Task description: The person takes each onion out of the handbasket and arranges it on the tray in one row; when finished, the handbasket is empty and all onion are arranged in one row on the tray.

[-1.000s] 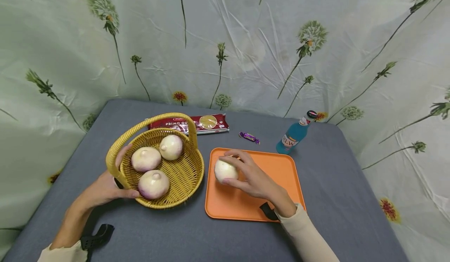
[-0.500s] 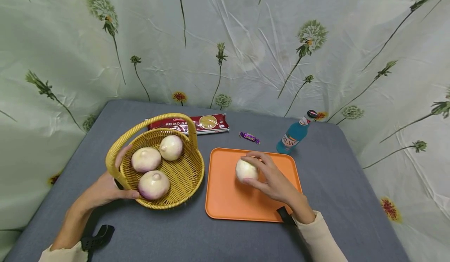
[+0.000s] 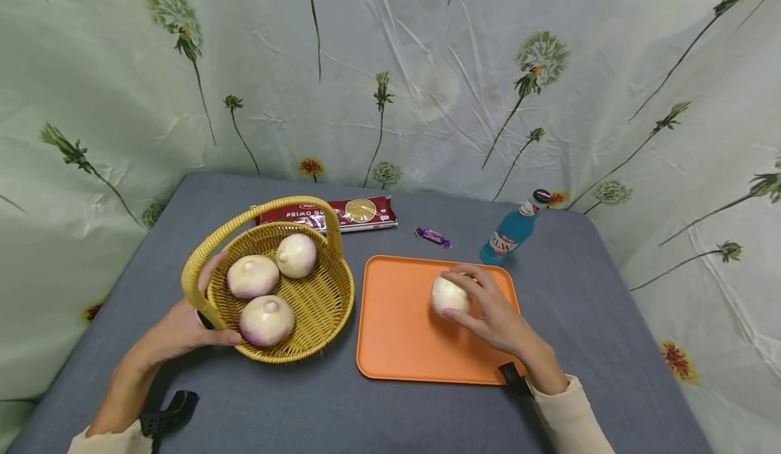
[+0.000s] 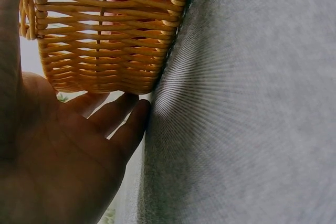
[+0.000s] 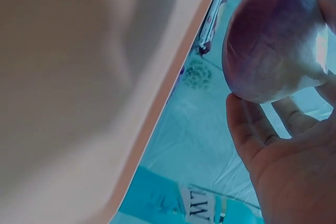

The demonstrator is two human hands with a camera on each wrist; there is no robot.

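Observation:
On the left of the head view stands a yellow wicker basket [image 3: 320, 315] holding three white-and-purple turnips [image 3: 266, 320]. My left hand [image 3: 183, 328] rests against its outer side, thumb at the front and fingers reaching past the foot of the handle [image 3: 198, 271]. In the left wrist view those fingers [image 4: 113, 119] lie nearly straight along the woven wall. With fingertips and thumb, my right hand [image 3: 497, 318] grips another turnip [image 3: 449, 296] over the orange tray [image 3: 396, 356]. The right wrist view shows this turnip [image 5: 275, 40] raised off the tray's surface.
Behind the basket lies a red biscuit-like packet [image 3: 366, 213], partly hidden by the basket. A purple wrapped candy [image 3: 433, 238] is behind the tray. At the tray's back right corner stands a blue bottle [image 3: 509, 234]. A flowered curtain [image 3: 427, 101] hangs beyond the grey table.
My right hand has carried the turnip rightward over the tray, from its left side to right of its middle. The left hand and the basket stay in place.

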